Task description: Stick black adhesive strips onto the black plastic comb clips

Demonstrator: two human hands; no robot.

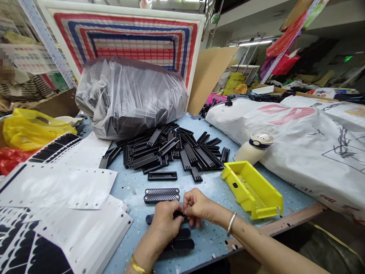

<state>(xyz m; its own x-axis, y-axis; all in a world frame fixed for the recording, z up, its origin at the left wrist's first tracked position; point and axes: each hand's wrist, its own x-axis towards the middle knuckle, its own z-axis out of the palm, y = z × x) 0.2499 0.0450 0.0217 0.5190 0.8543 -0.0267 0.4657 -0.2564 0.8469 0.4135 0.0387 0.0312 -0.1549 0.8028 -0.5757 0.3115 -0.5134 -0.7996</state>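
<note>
My left hand [167,224] is closed round a black strip [150,219] whose rounded left end shows past the fingers. Fingertips of my right hand [195,207] are pinched together at the strip's right end; anything between them is too small to make out. Just beyond my hands lie two textured black pieces [161,195] side by side. Nearer the front edge, smooth black strips [182,244] with rounded ends rest partly beneath my left hand. A single black piece [162,176] lies farther back, in front of a heap of black parts [171,148].
A yellow bin [248,186] with small bits inside stands at right, near a white bottle [253,146] and a large white sack [308,144]. White sheets [80,228] with black stickers cover the left. Behind the heap is a plastic-wrapped bundle [131,95]. A person sits far left.
</note>
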